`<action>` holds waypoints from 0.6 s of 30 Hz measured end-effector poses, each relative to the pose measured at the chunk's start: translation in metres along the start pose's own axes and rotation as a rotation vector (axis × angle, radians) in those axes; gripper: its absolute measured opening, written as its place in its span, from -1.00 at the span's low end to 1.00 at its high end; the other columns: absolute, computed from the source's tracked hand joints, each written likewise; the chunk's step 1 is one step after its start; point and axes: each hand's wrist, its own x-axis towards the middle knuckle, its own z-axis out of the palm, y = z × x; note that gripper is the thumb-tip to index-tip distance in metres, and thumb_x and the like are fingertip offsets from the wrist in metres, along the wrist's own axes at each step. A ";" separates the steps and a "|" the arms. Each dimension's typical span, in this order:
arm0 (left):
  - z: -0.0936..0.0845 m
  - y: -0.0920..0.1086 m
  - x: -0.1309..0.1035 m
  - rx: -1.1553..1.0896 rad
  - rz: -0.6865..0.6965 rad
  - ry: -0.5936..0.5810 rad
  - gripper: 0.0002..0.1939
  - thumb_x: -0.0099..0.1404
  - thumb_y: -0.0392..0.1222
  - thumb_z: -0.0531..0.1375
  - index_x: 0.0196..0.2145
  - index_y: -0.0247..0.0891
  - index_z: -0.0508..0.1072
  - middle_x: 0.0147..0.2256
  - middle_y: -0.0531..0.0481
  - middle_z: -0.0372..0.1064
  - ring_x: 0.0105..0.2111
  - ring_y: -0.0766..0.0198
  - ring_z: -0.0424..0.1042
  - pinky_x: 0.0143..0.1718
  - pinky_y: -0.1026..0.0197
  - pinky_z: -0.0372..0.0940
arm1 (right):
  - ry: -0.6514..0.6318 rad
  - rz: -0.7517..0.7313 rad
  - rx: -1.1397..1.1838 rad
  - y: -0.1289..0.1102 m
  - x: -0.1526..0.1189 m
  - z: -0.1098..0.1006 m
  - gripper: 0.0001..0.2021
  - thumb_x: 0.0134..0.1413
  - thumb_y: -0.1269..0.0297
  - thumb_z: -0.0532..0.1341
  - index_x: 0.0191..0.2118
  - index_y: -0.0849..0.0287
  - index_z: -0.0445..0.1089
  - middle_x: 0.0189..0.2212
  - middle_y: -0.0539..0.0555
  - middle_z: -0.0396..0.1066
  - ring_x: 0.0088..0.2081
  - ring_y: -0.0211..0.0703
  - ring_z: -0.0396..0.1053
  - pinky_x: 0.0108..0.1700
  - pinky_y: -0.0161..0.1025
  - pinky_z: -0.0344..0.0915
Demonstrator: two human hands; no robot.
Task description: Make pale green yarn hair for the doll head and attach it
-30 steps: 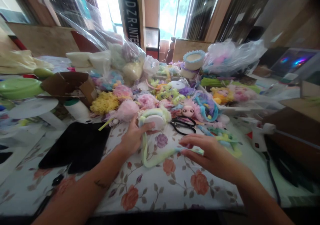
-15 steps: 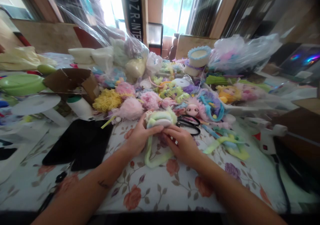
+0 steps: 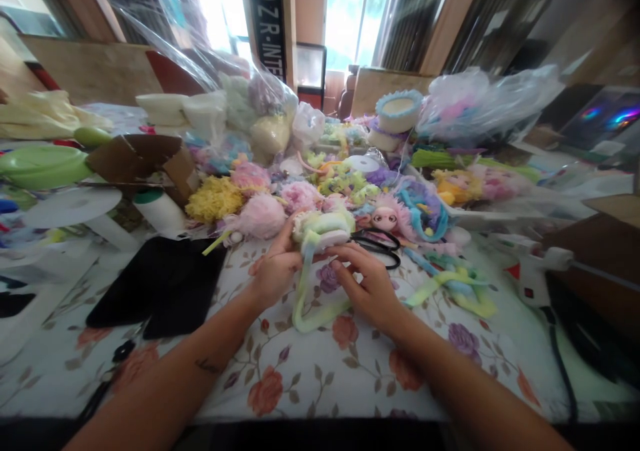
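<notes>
Plush piece [image 3: 327, 220] is sitting between the two hands, above the middle of the tabletop [image 3: 350, 387]. The left hand [image 3: 279, 264] is curling around its left side; the right hand [image 3: 367, 274] is bringing bent fingers near the lower rim of the white disc [image 3: 334, 239], but whether they are pinching it, I cannot tell. From where I am standing, it is looking light, soft and easy to crush, so the disc, probably stiffer, is seeming the better hold. Its loose strip [image 3: 320, 321] is bending below and could be catching on fingers. Scissors [image 3: 387, 247] are lying close at right, a doll head [image 3: 386, 219] is blocking behind them; toward the front edge, more room is opening.
</notes>
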 end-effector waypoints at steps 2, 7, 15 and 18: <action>0.002 0.005 0.001 -0.134 -0.052 -0.007 -0.05 -0.12 -0.52 0.05 0.27 -0.04 0.16 0.04 0.06 0.41 0.05 0.14 0.37 0.03 0.13 0.34 | 0.029 0.002 0.028 0.001 0.000 0.000 -0.78 0.23 0.39 0.11 -0.09 0.18 0.45 -0.14 0.14 0.45 -0.24 -0.20 0.44 -0.30 -0.31 0.38; 0.003 0.012 0.002 -0.241 -0.111 0.033 -0.22 0.01 -0.45 0.08 0.22 -0.08 0.24 -0.04 0.01 0.43 -0.12 0.19 0.44 -0.13 0.15 0.43 | 0.070 0.036 0.055 0.003 -0.003 0.000 -0.81 0.22 0.36 0.12 -0.13 0.15 0.46 -0.16 0.12 0.46 -0.24 -0.19 0.45 -0.35 -0.32 0.39; 0.001 0.001 0.002 0.052 0.039 -0.020 -0.01 -0.03 -0.38 0.39 0.30 -0.02 0.07 0.17 -0.05 0.27 0.12 0.09 0.34 0.02 0.19 0.36 | 0.026 -0.009 0.067 0.003 -0.003 0.000 -0.80 0.23 0.41 0.11 -0.12 0.16 0.45 -0.17 0.10 0.45 -0.26 -0.24 0.44 -0.31 -0.34 0.38; 0.000 -0.001 0.002 0.201 0.080 0.031 0.07 -0.06 -0.30 0.44 0.32 -0.05 0.02 0.20 -0.11 0.24 0.13 0.04 0.33 0.04 0.12 0.36 | -0.015 -0.006 0.043 0.002 -0.002 0.001 -0.81 0.25 0.39 0.11 -0.10 0.15 0.44 -0.15 0.10 0.45 -0.23 -0.21 0.43 -0.29 -0.32 0.37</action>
